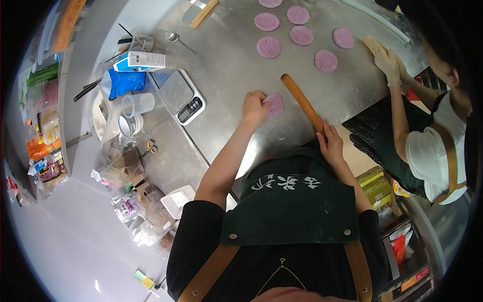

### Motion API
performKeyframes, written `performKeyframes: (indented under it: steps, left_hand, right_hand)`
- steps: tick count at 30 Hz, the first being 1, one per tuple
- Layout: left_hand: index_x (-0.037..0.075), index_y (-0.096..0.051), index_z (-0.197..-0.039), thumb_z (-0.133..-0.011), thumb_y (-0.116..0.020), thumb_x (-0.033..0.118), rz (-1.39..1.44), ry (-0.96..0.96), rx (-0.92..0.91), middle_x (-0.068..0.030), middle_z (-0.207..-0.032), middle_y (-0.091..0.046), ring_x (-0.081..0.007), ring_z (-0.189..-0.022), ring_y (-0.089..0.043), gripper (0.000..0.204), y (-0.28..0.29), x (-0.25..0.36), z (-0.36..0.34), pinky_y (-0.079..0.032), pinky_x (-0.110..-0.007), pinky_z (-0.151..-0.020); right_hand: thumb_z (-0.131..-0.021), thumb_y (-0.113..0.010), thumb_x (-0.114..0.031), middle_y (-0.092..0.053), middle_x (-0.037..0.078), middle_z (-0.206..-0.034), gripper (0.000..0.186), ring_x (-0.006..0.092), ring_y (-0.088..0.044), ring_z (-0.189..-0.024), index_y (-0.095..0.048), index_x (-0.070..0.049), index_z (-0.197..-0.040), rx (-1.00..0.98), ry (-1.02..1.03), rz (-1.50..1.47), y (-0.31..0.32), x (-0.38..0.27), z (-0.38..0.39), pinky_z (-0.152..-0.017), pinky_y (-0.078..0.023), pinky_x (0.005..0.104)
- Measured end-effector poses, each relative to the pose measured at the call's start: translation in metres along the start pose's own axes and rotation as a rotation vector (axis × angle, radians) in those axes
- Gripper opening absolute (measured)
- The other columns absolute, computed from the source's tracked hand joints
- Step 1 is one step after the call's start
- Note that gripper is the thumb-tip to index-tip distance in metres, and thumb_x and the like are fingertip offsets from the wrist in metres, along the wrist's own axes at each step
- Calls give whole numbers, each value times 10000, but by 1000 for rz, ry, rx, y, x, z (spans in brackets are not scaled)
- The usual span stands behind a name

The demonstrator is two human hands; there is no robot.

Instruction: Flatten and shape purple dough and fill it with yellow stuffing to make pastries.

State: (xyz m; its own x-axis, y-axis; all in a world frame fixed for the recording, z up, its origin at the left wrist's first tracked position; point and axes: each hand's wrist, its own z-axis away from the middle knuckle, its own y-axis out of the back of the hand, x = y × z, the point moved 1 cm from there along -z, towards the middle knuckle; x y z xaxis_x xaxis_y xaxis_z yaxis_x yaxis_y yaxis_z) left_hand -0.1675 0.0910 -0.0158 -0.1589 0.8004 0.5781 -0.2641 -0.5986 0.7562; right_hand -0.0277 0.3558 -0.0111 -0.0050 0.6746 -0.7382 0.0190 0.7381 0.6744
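Observation:
My left hand (256,107) is at the left edge of a small flattened piece of pale purple dough (275,104) on the steel worktop. Its thumb and fingers are closed on that edge. My right hand (330,144) grips the near end of a wooden rolling pin (303,103). The pin slants away to the far left, just right of the dough and apart from it. Farther off lie several round purple dough discs, among them one at the right (343,38) and one nearer me (326,61).
Left of my left arm are a digital kitchen scale (184,98), a blue-and-white carton (139,61), a clear plastic cup (138,104) and scissors (150,147). A spoon (181,43) lies beyond the scale. At the right, a co-worker's gloved hands (386,61) rest near the discs.

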Motion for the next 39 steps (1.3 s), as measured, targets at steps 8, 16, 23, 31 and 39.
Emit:
performKeyframes:
  steps: [8, 16, 23, 31, 39]
  left_hand:
    - [-32, -508, -1087, -915, -614, 101, 1063, 509, 107, -98, -912, -586, -182, -761, -602, 242, -38, 0, 65, -519, -313, -659]
    - [-16, -549, -1075, -936, -578, 114, 665, 131, 452, -100, -945, -606, -172, -807, -588, 193, -21, -24, 33, -483, -303, -737]
    - [-17, -553, -1099, -880, -613, 94, 30, -334, 588, -173, -1076, -582, -339, -1004, -558, 252, 30, 15, -55, -444, -409, -898]
    - [25, -490, -1274, -862, -622, 126, -241, -467, 482, -192, -1340, -448, -376, -1221, -434, 444, -1, -9, -68, -329, -491, -1024]
    - [9, -427, -1330, -863, -618, 148, -329, -494, 371, -213, -1388, -398, -390, -1321, -336, 524, -5, 22, -91, -220, -515, -1108]
  right_hand:
    - [-872, -658, -136, -596, 148, -947, 486, 324, -613, -732, -527, -51, -1332, 2, 33, 9, 2, -4, 3, -628, -505, 385]
    - [-863, -664, -162, -588, 114, -903, 494, 292, -607, -708, -534, -79, -1332, -59, 144, 59, -9, -13, -1, -609, -499, 388]
    - [-857, -666, -177, -571, 78, -879, 496, 274, -596, -707, -537, -102, -1330, -94, 139, 113, -29, -21, -7, -588, -495, 382]
    - [-788, -713, -174, -528, 64, -833, 559, 236, -586, -687, -548, -109, -1317, -39, 194, 297, -35, -29, -6, -576, -498, 350]
    - [-839, -674, -182, -544, 103, -884, 541, 277, -589, -729, -510, -73, -1344, -165, 31, 166, -36, -30, -4, -611, -501, 382]
